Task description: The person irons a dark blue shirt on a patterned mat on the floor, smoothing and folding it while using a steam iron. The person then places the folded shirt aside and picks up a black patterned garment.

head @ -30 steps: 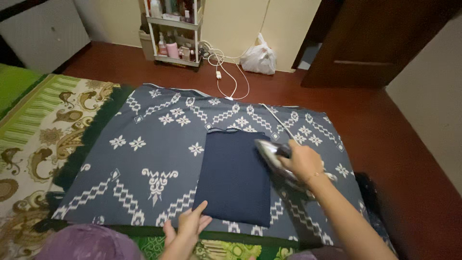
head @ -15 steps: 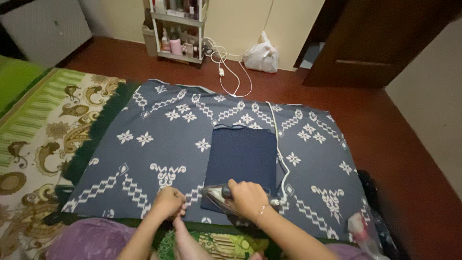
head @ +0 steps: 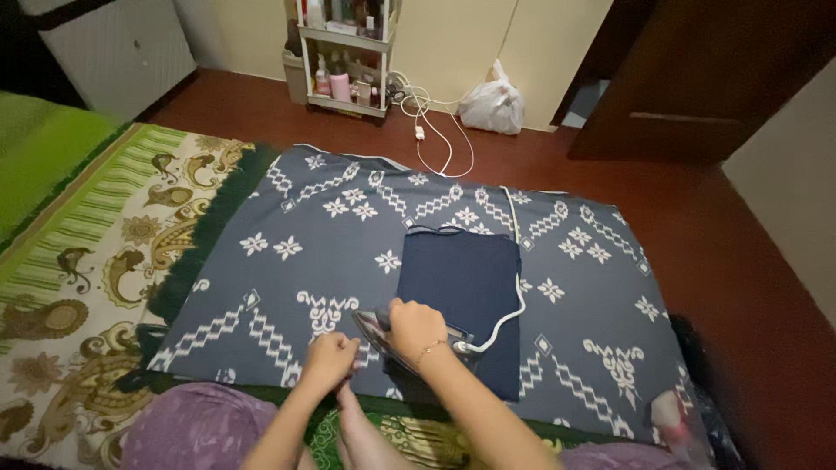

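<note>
The right hand (head: pixel 416 325) was wrapped tight round the iron (head: pixel 394 335) at the near edge of the folded navy cloth (head: pixel 466 300); the left hand (head: pixel 329 361) pinched the patterned sheet (head: pixel 287 261) beside it.

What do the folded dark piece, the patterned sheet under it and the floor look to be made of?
Folded navy cloth: plain woven fabric, matte, soft creased edges. Patterned sheet: blue printed cloth with white motifs, probably cotton, lying limp with slight wrinkles. Floor: hard, smooth, dark red, faintly glossy; tile or painted cement, cannot tell which.
</note>
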